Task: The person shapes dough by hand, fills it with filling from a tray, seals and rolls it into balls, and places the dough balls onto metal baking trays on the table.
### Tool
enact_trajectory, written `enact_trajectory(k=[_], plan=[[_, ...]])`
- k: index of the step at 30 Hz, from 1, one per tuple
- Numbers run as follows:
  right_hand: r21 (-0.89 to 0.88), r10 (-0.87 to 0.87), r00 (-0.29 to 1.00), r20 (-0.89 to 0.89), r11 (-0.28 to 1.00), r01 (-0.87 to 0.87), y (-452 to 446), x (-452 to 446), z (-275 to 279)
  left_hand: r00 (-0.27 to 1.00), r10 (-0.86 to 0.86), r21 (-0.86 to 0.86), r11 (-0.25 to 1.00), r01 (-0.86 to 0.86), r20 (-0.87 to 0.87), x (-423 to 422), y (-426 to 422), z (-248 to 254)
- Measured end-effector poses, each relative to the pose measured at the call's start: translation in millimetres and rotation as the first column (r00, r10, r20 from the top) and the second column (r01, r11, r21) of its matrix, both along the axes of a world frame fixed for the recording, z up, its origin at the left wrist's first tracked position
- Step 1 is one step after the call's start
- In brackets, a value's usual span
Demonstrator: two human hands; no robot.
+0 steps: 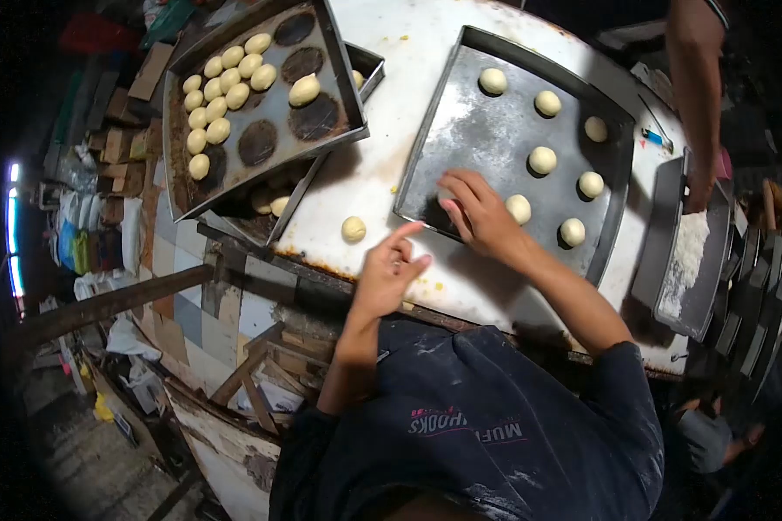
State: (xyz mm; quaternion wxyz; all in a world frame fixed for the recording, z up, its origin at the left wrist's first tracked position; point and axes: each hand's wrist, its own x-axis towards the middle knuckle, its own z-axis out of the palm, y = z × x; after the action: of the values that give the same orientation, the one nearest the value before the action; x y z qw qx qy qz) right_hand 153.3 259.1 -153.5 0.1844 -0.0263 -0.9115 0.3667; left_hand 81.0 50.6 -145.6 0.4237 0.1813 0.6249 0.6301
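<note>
My right hand (482,215) is over the near left corner of a dark metal baking tray (471,130), its fingers bent and apart with nothing visible in them. Several round dough balls (542,161) are spread over the tray's middle and right side; one dough ball (518,209) is right beside my right hand. My left hand (388,273) is above the table's near edge, thumb and fingers apart, holding nothing I can see. Just beyond it, to the left, a single dough ball (354,228) lies on the white table (369,113).
At left, a tilted tray (258,142) with several dough balls rests on another tray (284,200) that also holds dough. At right, another person's forearm (697,95) reaches into a grey pan (654,236) of white flour (688,256). A blue lighter (652,136) lies near the pan.
</note>
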Motion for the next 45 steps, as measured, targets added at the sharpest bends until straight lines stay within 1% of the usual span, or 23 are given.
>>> enact_trajectory(k=[1, 3, 7, 10, 11, 13, 15, 17, 18, 21, 22, 23, 27, 29, 30, 31, 33, 35, 37, 38, 41, 43, 45], plan=[[-0.004, 0.011, 1.0, -0.002, 1.0, -0.011, 1.8, -2.6, -11.7, 0.994, 0.104, -0.053, 0.993, -0.103, 0.031, -9.7, -9.6, 8.2], [0.391, 0.079, 0.99, 0.116, 0.913, -0.119, 11.9, -8.9, -30.9, 0.969, 0.236, -0.023, 0.971, -0.238, -0.075, -28.3, -30.3, 8.2], [0.306, 0.135, 0.942, 0.308, 0.923, -0.233, 18.9, -3.4, -34.3, 0.917, 0.345, -0.061, 0.93, -0.363, -0.198, -62.7, -72.2, 9.4], [0.384, -0.016, 0.902, 0.432, 0.908, -0.168, 11.2, -4.9, 6.0, 0.712, 0.42, -0.044, 0.845, -0.533, -0.564, -101.7, -97.4, 21.6], [0.388, -0.025, 0.908, 0.419, 0.909, -0.154, -1.0, -9.6, 22.9, 0.437, 0.284, -0.036, 0.805, -0.592, -0.853, -128.6, -103.2, 39.8], [0.266, -0.148, 0.984, 0.101, 0.957, 0.117, -21.8, -17.4, 52.9, 0.113, 0.093, 0.003, 0.783, -0.623, -0.989, -196.0, -125.8, 51.4], [0.268, -0.22, 0.975, -0.016, 0.939, 0.216, -56.8, -26.4, 68.4, 0.109, -0.163, -0.194, 0.72, -0.666, -0.981, -264.4, -139.1, 56.4], [0.081, -0.206, 0.975, -0.077, 0.974, 0.212, -83.3, -28.8, 70.8, 0.282, -0.503, -0.508, 0.397, -0.764, -0.817, -300.6, -123.9, 71.6], [0.077, -0.174, 0.977, -0.12, 0.98, 0.184, -95.5, -31.8, 73.2, 0.215, -0.556, -0.475, 0.38, -0.794, -0.803, -319.1, -128.6, 56.3], [0.021, -0.226, 0.965, -0.129, 0.973, 0.23, -132.7, -21.4, 76.3, 0.167, -0.509, -0.434, 0.466, -0.771, -0.844, -347.1, -137.2, 15.9], [0.002, -0.259, 0.953, -0.156, 0.965, 0.262, -140.6, -14.6, 75.3, 0.235, -0.619, -0.627, 0.551, -0.55, -0.75, -337.5, -133.7, 44.9], [-0.02, -0.288, 0.94, -0.182, 0.957, 0.289, -147.0, -11.5, 73.3, 0.003, -0.552, -0.477, 0.718, -0.507, -0.834, -334.5, -143.2, 34.5], [-0.326, -0.385, 0.914, -0.127, 0.887, 0.328, -170.0, 6.1, 81.9, 0.507, 0.093, -0.027, 0.974, -0.224, -0.857, -207.1, -107.2, 74.8], [-0.452, -0.422, 0.906, -0.035, 0.815, 0.363, -179.9, 16.7, 88.8, 0.734, 0.139, 0.164, 0.986, -0.039, -0.665, -121.3, -73.1, 75.3], [-0.504, -0.416, 0.908, 0.045, 0.775, 0.38, -180.8, 28.3, 102.4, 0.797, -0.071, 0.097, 0.982, 0.16, -0.6, -84.2, -63.8, 77.6], [-0.551, -0.403, 0.908, 0.116, 0.735, 0.396, -182.0, 42.5, 112.3, 0.804, -0.279, 0.052, 0.932, 0.358, -0.524, -51.0, -55.9, 79.2], [-0.538, -0.68, 0.728, -0.093, 0.649, 0.538, -184.8, 84.1, 110.4, 0.574, -0.201, 0.211, 0.795, 0.569, -0.794, 7.0, -31.1, 88.3], [-0.522, -0.787, 0.606, -0.115, 0.567, 0.637, -186.2, 144.4, 128.5, 0.764, -0.39, 0.292, 0.757, 0.584, -0.515, 55.0, -21.5, 102.8], [-0.132, -0.635, 0.675, -0.376, 0.758, 0.639, -183.3, 200.7, 138.2, 0.741, -0.646, 0.438, 0.622, 0.65, -0.182, 97.7, -6.9, 94.4], [-0.204, -0.607, 0.723, -0.33, 0.793, 0.573, -189.6, 225.7, 141.5, 0.778, -0.608, 0.402, 0.681, 0.613, -0.156, 125.8, -3.8, 99.3], [-0.252, -0.787, 0.482, -0.385, 0.592, 0.765, -200.1, 290.7, 143.5, 0.834, -0.491, 0.385, 0.74, 0.552, -0.252, 208.1, -2.3, 104.0], [-0.382, -0.83, 0.383, -0.406, 0.534, 0.754, -201.2, 316.7, 140.0, 0.706, -0.356, 0.403, 0.628, 0.666, -0.612, 251.2, -4.3, 99.3], [-0.318, -0.882, 0.229, -0.412, 0.375, 0.871, -205.9, 347.6, 138.8, 0.748, -0.274, 0.54, 0.549, 0.638, -0.605, 296.6, 0.5, 92.9]])
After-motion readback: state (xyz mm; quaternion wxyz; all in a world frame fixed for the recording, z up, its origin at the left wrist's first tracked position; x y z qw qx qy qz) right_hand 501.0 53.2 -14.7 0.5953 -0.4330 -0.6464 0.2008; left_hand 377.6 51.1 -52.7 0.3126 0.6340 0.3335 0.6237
